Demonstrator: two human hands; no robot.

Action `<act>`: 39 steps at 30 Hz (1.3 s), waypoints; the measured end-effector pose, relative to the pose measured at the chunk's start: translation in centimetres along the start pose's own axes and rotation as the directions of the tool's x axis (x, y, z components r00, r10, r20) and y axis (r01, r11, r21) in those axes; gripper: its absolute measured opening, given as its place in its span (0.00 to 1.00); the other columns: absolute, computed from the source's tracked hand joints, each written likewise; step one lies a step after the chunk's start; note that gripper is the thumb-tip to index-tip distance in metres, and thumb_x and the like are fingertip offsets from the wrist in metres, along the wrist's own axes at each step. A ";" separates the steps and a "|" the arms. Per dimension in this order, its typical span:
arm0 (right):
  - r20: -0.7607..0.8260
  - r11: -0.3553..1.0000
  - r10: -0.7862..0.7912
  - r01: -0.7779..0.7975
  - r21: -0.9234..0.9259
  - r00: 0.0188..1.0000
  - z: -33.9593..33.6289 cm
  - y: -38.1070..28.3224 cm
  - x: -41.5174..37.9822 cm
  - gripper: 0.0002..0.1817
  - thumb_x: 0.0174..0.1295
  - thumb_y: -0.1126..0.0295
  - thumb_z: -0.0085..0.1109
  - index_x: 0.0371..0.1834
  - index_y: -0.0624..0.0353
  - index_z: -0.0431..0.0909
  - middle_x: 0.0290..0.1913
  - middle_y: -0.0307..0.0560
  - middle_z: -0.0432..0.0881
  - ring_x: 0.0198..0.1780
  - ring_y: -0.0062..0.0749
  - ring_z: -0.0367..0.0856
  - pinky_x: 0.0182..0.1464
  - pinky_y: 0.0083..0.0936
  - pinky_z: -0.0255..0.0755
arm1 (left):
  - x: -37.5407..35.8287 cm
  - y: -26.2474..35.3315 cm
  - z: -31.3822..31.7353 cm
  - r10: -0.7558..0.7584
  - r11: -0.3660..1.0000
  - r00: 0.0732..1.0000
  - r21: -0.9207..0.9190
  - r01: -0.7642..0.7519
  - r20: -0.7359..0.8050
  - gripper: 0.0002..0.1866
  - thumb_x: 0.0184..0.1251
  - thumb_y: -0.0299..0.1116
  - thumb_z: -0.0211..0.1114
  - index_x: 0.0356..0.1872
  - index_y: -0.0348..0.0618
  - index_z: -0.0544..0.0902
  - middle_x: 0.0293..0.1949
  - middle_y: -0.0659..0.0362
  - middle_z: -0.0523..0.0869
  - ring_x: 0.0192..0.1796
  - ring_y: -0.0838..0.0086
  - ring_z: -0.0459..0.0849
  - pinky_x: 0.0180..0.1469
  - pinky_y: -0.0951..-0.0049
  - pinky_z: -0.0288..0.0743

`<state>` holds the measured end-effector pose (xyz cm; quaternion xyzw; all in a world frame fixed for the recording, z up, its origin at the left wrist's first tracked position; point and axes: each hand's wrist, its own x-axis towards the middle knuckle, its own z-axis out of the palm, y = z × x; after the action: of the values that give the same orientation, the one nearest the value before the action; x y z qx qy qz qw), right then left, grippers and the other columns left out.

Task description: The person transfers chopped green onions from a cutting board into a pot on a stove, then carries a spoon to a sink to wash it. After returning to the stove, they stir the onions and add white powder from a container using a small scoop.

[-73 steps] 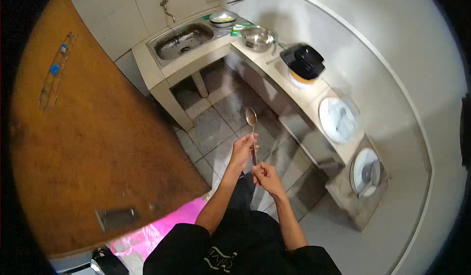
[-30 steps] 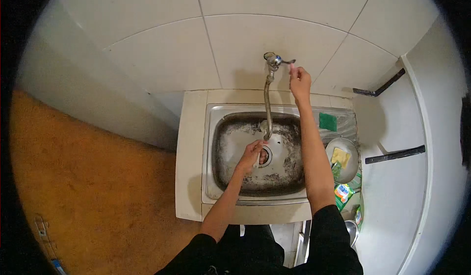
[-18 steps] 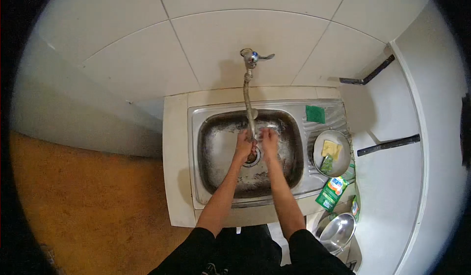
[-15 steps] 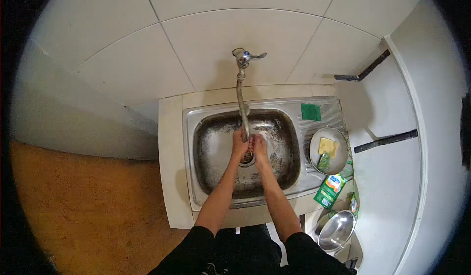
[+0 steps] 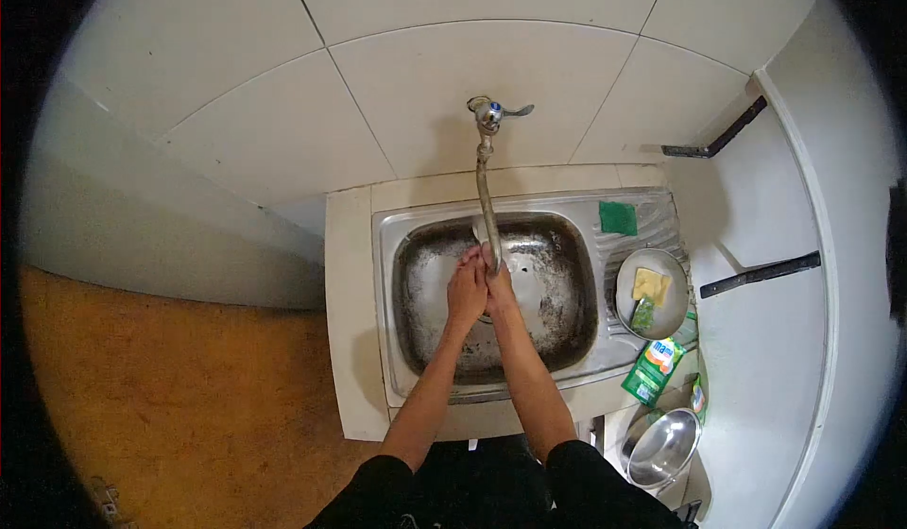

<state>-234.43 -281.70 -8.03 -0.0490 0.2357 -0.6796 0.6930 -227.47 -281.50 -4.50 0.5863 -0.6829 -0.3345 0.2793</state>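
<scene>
Stained steel sink point(image 5: 557, 345): toward its back edge, left hand point(image 5: 465, 291) and right hand point(image 5: 501, 293) touch, finger pose unclear, half-hidden beneath a curved metal faucet point(image 5: 484, 187).

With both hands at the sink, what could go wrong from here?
The left hand and right hand are close together by the end of the spout, so a knuckle might knock it. Any water there, which I can't make out, could splash beyond the sink. The green packet lies at the drainboard's near edge and might get wet.
</scene>
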 end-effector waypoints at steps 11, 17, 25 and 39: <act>-0.286 0.982 -0.007 -0.048 -0.184 0.958 0.3 -0.3 -1.9 0.08 0.66 0.71 0.45 0.33 0.63 0.72 0.22 0.39 0.72 0.19 0.26 0.70 0.21 0.21 0.67 | -4.9 -0.7 -1.8 -0.007 0.981 0.985 -0.191 0.040 0.172 0.15 0.72 0.36 0.47 0.42 0.33 0.75 0.34 0.37 0.80 0.39 0.43 0.79 0.40 0.54 0.71; -0.514 0.960 0.063 -0.193 -0.203 0.855 -0.2 -1.2 -1.2 0.17 0.69 0.59 0.42 0.30 0.60 0.73 0.20 0.41 0.73 0.15 0.23 0.66 0.16 0.21 0.61 | -7.9 -2.2 -2.8 -0.077 0.976 0.920 -0.161 0.148 0.385 0.14 0.73 0.35 0.46 0.35 0.32 0.71 0.23 0.46 0.78 0.25 0.59 0.79 0.29 0.62 0.71; -0.724 0.914 0.037 -0.315 -0.254 0.688 1.1 -1.5 0.1 0.16 0.67 0.57 0.47 0.27 0.56 0.67 0.18 0.40 0.66 0.12 0.24 0.57 0.12 0.24 0.51 | -10.0 -0.8 -4.2 -0.051 0.993 0.918 -0.074 0.087 0.392 0.13 0.75 0.35 0.43 0.34 0.34 0.67 0.22 0.44 0.76 0.26 0.51 0.78 0.32 0.59 0.70; -0.247 0.687 -0.287 0.019 -0.727 0.925 -0.1 -5.3 1.1 0.11 0.63 0.62 0.59 0.28 0.57 0.74 0.21 0.35 0.71 0.21 0.19 0.69 0.21 0.21 0.63 | -5.4 -5.5 -2.8 -0.212 0.874 0.864 -0.306 0.376 0.457 0.23 0.72 0.49 0.49 0.42 0.34 0.75 0.39 0.54 0.79 0.43 0.73 0.73 0.51 0.68 0.66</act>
<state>-239.35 -283.08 -6.40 -0.2141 0.5913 -0.5891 0.5074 -221.11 -276.97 -7.01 0.5354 -0.5470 -0.6167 0.1842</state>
